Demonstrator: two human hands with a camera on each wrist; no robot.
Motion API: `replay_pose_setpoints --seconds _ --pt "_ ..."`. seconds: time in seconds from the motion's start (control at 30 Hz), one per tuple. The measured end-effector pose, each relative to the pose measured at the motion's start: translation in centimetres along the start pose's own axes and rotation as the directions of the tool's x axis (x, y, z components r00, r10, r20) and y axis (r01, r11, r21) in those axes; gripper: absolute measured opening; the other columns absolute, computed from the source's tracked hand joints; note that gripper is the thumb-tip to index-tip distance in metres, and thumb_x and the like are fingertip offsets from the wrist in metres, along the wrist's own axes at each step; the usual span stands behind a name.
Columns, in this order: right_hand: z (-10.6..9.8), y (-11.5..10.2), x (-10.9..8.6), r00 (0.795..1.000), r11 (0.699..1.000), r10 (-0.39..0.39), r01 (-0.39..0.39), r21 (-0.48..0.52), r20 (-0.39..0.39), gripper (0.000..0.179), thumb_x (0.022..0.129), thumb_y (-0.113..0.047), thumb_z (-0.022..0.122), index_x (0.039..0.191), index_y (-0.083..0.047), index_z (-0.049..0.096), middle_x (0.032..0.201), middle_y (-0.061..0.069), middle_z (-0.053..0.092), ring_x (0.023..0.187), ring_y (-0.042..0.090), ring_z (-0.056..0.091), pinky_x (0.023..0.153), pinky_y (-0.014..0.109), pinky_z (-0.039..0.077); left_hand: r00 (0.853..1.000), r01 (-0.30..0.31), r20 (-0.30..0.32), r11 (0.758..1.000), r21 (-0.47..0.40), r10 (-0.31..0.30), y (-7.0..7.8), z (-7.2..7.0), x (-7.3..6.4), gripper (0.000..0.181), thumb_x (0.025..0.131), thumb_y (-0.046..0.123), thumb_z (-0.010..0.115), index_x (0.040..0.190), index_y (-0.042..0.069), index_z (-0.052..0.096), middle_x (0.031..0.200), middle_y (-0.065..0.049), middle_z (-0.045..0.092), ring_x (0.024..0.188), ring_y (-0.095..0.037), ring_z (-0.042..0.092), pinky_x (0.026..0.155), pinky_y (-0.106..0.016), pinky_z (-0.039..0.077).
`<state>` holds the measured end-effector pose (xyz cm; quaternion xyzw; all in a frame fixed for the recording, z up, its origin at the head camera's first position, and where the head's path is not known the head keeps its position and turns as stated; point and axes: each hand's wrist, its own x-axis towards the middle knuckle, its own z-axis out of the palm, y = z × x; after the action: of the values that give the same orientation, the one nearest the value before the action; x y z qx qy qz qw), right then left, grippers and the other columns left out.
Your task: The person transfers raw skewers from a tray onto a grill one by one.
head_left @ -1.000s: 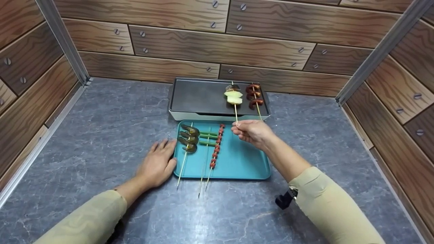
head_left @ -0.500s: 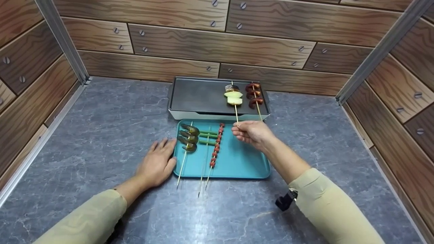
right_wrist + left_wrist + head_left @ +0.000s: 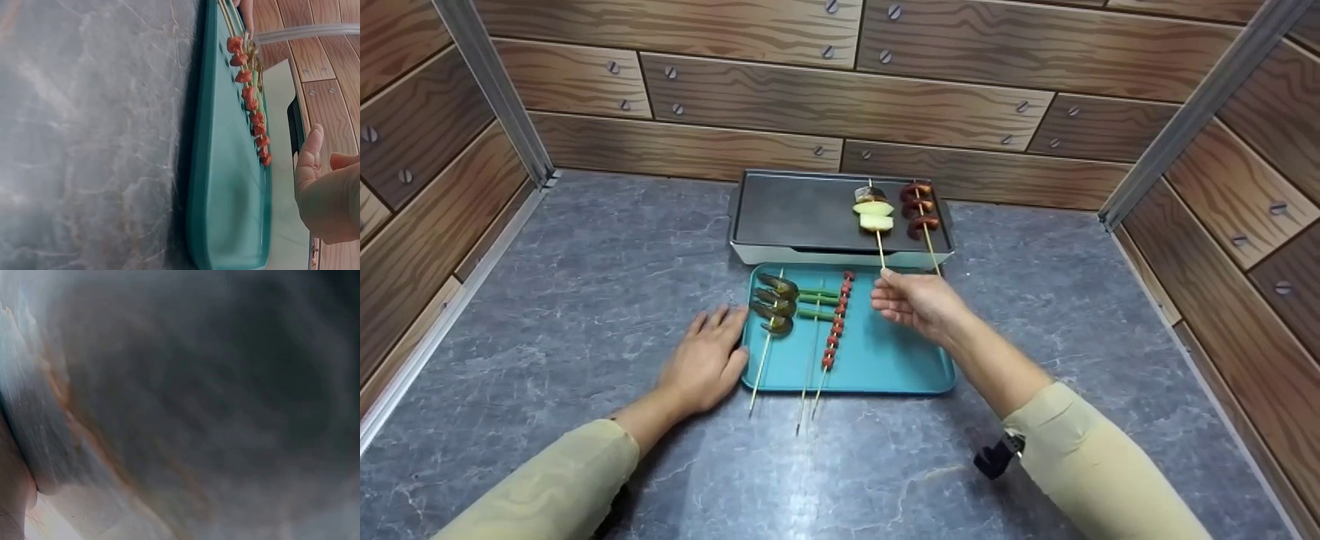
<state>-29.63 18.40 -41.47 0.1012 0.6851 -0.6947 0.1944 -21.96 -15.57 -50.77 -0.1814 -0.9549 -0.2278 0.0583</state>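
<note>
In the head view, my right hand pinches the stick of a skewer between thumb and fingers. The skewer carries pale green slices and a dark-skinned chunk, all lying over the black griddle. Beside it on the griddle is a skewer of dark red curled pieces. My left hand rests on the table, fingers extended and touching or close to the left edge of a teal tray. The right wrist view shows my right hand, but the pinched stick is hidden there.
On the tray's left half lie a shrimp skewer, a skewer of green pods and a skewer of small red chunks. Their sticks overhang the front rim. Wood-patterned walls enclose the table. The left wrist view is blurred.
My right hand has shifted very slightly to the right at the stick, while the skewered food stays in place on the griddle. My left hand has not moved.
</note>
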Motion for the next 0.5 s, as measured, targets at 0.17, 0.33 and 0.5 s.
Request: replay_pose_setpoints --seconds 0.17,0.33,0.5 --pt "-0.3 1.1 -1.9 1.000 0.999 0.006 -0.006 -0.048 0.006 0.050 0.109 -0.027 0.062 0.140 0.013 0.058 0.108 0.016 0.076 0.087 0.017 0.076 0.077 0.025 0.063 1.000 0.009 0.004 1.000 -0.007 -0.009 0.1 0.1 0.0 0.062 0.108 0.026 0.048 0.163 -0.002 0.037 0.165 -0.017 0.043 0.156 -0.040 0.031 0.130 -0.055 0.017" --pt "-0.3 2.7 -4.5 0.998 0.997 0.014 -0.010 -0.076 0.054 0.044 0.107 -0.022 0.065 0.136 0.012 0.060 0.117 0.022 0.073 0.091 0.021 0.075 0.082 0.029 0.064 1.000 0.003 0.000 1.000 -0.016 -0.003 0.2 0.1 0.0 0.062 0.108 0.025 0.049 0.162 -0.003 0.037 0.164 -0.019 0.043 0.155 -0.042 0.032 0.130 -0.057 0.019" --pt "0.4 4.5 -6.9 0.993 0.997 0.035 -0.027 -0.070 0.115 0.041 0.104 -0.020 0.069 0.129 0.011 0.064 0.106 0.017 0.076 0.087 0.019 0.075 0.078 0.027 0.063 1.000 0.002 -0.007 1.000 -0.016 -0.002 0.2 0.1 -0.1 0.063 0.108 0.026 0.048 0.163 -0.003 0.036 0.164 -0.020 0.042 0.156 -0.042 0.031 0.130 -0.057 0.018"
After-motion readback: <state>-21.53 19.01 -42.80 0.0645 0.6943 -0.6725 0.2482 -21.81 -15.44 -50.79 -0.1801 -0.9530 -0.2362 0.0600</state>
